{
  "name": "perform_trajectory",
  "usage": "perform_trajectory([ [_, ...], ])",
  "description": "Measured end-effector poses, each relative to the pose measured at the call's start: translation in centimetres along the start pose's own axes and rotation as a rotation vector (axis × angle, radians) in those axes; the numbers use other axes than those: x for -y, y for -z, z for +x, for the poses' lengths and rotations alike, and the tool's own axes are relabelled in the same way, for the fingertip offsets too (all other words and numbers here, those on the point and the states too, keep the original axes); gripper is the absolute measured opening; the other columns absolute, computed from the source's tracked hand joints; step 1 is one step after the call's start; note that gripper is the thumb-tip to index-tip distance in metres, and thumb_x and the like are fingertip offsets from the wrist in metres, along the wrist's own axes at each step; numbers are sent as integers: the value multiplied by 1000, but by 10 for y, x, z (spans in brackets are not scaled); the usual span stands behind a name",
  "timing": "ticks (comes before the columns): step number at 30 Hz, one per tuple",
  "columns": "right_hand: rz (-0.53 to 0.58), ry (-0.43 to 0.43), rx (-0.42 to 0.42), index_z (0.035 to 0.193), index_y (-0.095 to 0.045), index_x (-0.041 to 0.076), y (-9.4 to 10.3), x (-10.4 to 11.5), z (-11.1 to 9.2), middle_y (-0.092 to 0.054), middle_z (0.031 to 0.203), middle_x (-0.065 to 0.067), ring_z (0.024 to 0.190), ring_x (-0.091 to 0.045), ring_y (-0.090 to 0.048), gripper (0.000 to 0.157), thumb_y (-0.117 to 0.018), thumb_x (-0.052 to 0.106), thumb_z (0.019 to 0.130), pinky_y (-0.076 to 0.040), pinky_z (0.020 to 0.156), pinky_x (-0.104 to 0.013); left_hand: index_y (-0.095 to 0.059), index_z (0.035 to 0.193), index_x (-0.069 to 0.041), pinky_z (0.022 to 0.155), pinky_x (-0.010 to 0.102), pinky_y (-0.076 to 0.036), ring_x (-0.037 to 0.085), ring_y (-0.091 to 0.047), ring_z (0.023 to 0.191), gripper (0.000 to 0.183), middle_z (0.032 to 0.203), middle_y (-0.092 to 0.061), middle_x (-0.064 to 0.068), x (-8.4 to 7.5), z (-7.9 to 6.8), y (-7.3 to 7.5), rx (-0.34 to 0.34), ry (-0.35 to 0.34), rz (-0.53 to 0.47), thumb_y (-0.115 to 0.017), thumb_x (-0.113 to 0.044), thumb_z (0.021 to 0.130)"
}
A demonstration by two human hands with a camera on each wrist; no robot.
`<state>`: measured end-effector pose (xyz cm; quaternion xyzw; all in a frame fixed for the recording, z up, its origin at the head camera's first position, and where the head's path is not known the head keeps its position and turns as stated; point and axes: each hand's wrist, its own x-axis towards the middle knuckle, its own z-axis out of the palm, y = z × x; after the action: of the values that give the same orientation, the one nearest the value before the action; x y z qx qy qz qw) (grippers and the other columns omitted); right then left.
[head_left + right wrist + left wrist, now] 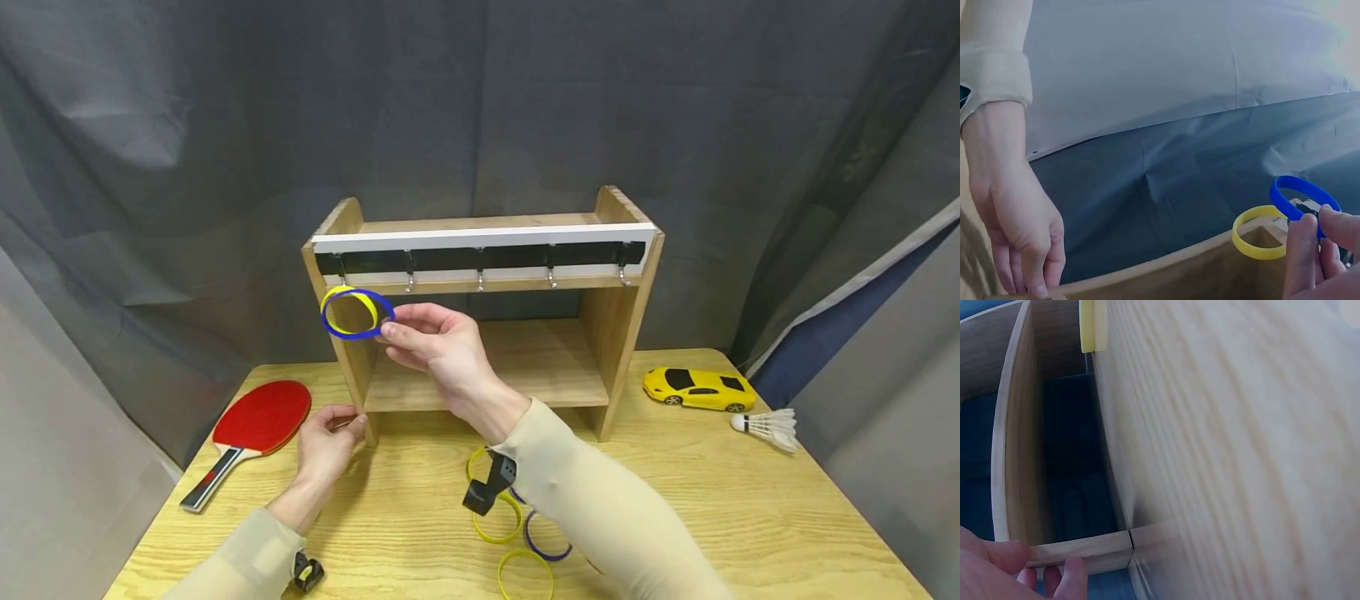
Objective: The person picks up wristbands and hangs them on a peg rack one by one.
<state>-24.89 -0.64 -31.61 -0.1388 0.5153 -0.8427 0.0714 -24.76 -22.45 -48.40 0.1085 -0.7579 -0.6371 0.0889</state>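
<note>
My right hand (450,354) pinches a blue wristband (1304,185) between thumb and fingers, in front of the leftmost hook of the wooden shelf (525,354). A yellow wristband (1259,251) hangs at that hook; in the head view the blue one overlaps it. Low on the shelf's left side panel, my left hand (328,443) grips the front edge, and the left wrist view shows its thumb and fingers on either side of the wood. Several yellow wristbands (498,540) and blue wristbands (547,557) lie on the table below, partly hidden by the right forearm.
Along the shelf's front board (450,242) runs a row of several metal hooks (480,282). A red table tennis paddle (262,417) lies at the left. A yellow toy car (699,390) and a shuttlecock (767,427) are at the right. Dark curtain (480,100) hangs behind.
</note>
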Motion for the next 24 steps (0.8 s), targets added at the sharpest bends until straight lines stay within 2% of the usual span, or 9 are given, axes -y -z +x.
perform_trajectory([
  [5,12,0,-21,123,-75,-6,-9,-2,5,-83,91,4,84,-7,-82,22,-77,-6,102,-71,78,-22,-72,128,8,80,19,-67,4,-74,89,27,124,-79,23,1,1,0,-6,-11,16,-77,-4,104],
  [11,11,-3,-55,119,-78,-3,-15,-6,9,-82,91,3,83,-9,-82,19,-80,-5,100,-70,77,-22,-72,127,6,81,18,-66,3,-74,88,26,122,-80,20,1,0,0,-10,-10,29,-77,-5,104],
  [20,-44,-38,-61,113,-78,0,-12,-14,14,-83,91,-2,80,-11,-82,18,-85,-4,97,-72,74,-27,-73,127,5,84,20,-67,1,-73,90,25,121,-79,17,0,0,0,-16,-3,28,-76,-4,104],
  [24,-60,-41,-48,115,-78,-2,-11,-17,15,-82,90,-2,80,-11,-82,20,-84,-6,97,-72,73,-27,-73,127,5,84,19,-66,-1,-72,89,25,123,-79,18,-1,-1,0,-16,-5,25,-76,-4,105],
])
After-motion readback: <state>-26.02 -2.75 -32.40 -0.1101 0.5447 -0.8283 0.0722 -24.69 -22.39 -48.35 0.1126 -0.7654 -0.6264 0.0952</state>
